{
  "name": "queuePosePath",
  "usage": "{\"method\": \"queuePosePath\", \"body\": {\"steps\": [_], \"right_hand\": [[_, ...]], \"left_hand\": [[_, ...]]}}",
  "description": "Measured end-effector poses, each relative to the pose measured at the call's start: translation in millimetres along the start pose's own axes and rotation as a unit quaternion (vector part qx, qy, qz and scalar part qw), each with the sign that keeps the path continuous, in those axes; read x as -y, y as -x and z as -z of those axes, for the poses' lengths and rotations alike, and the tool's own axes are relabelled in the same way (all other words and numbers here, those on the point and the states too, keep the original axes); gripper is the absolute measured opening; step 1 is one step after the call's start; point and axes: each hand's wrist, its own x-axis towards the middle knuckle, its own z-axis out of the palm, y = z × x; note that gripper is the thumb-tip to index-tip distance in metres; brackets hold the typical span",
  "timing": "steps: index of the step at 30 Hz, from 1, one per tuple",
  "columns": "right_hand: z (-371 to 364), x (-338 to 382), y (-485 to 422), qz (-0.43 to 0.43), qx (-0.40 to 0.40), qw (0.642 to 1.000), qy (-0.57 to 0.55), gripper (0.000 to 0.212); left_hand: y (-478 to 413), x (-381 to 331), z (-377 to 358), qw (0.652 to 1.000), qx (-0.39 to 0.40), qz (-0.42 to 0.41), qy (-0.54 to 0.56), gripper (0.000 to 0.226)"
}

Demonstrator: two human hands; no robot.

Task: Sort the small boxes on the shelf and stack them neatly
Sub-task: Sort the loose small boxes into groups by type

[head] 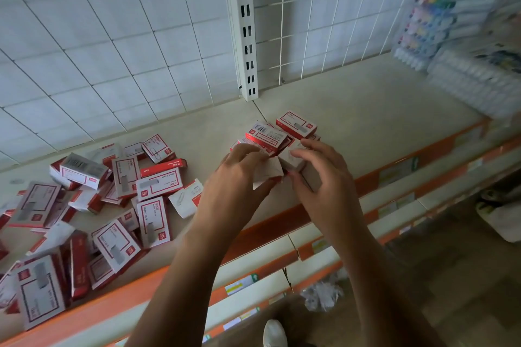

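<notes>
Forearms rise from the bottom of the view and converge over the middle of the shelf [366,127], both bare and angled inward. The left hand [236,177] turns its palm to the right, with fingers curled over the top of a pale box [266,173] and the thumb beneath, so the box is pinched at a tilt. The right hand [321,175] faces it, with fingertips bent down onto a second box [294,162] and the thumb tucked under its near side, gripping it. The two held boxes touch each other between the hands. Just behind them a small cluster of red-and-white boxes [279,135] lies loosely piled on the shelf. Well to the left, a scattered heap of boxes [112,191] sprawls across the shelf at all angles, reaching the orange front edge [276,222]. A white wire grid [112,51] and a slotted upright post [245,25] back the shelf, and blurred marker packs [431,17] are stacked at far right. Below, a white shoe [275,334] and crumpled plastic [321,294] show on the floor.
</notes>
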Motion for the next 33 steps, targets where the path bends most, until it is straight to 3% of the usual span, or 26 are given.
{"method": "queuePosePath", "body": {"steps": [4,9,19,25,28,33], "right_hand": [[2.1,16.7,-3.2,0.024,0.001,1.000,-0.010,0.036],[-20.4,52.8,-11.2,0.084,0.026,0.995,-0.050,0.033],[-96.1,126.0,-3.3,0.181,0.187,0.955,-0.142,0.040],[-106.3,139.6,6.1,0.198,0.211,0.947,-0.142,0.039],[-99.6,137.1,11.7,0.199,0.222,0.946,-0.129,0.040],[-89.0,127.5,22.4,0.229,0.239,0.941,-0.068,0.049]], "left_hand": [[10.6,4.0,14.6,1.000,-0.014,0.003,-0.023,0.052],[37.7,24.3,51.3,0.997,-0.055,0.024,-0.045,0.039],[130.0,88.4,123.2,0.978,-0.097,0.166,-0.081,0.032],[156.8,98.5,132.3,0.974,-0.085,0.187,-0.096,0.035],[159.3,98.3,129.5,0.975,-0.068,0.188,-0.098,0.041],[153.3,95.4,122.7,0.977,0.013,0.170,-0.130,0.078]]}}
